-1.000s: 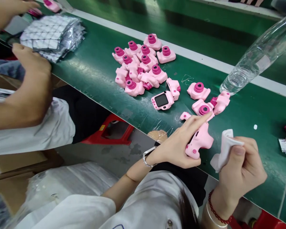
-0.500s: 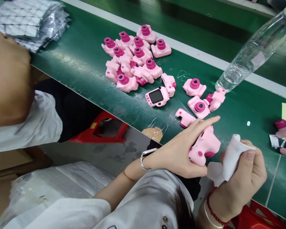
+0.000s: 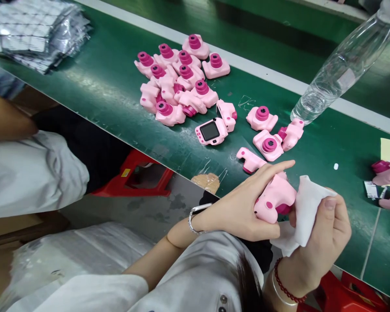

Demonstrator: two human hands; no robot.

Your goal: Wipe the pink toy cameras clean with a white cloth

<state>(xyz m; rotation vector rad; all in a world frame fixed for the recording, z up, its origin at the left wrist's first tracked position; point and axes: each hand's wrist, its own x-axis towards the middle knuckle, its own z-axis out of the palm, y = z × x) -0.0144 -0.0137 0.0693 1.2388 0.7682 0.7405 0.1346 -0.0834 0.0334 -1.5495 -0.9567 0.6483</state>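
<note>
My left hand (image 3: 243,206) grips a pink toy camera (image 3: 274,197) just over the front edge of the green table, its index finger stretched along the top. The camera's darker pink lens faces toward my right hand (image 3: 326,227), which pinches a folded white cloth (image 3: 308,208). The cloth is right beside the camera's lens side; whether the two touch I cannot tell. Close beyond my left hand, another pink camera (image 3: 251,160) rests on the table. A little farther lie a camera (image 3: 269,145) with its lens up and two others around it.
Several pink cameras (image 3: 170,115) are bunched at mid-table, with one camera (image 3: 211,131) showing its screen. A clear bottle (image 3: 338,73) stands at right. Packed plastic bags (image 3: 29,30) lie far left. A co-worker's arm (image 3: 6,117) and a red stool (image 3: 130,175) are at left.
My right hand has brought the white cloth left, closer to the camera. The camera in my left hand has turned slightly. The co-worker's arm has drawn back from the table.
</note>
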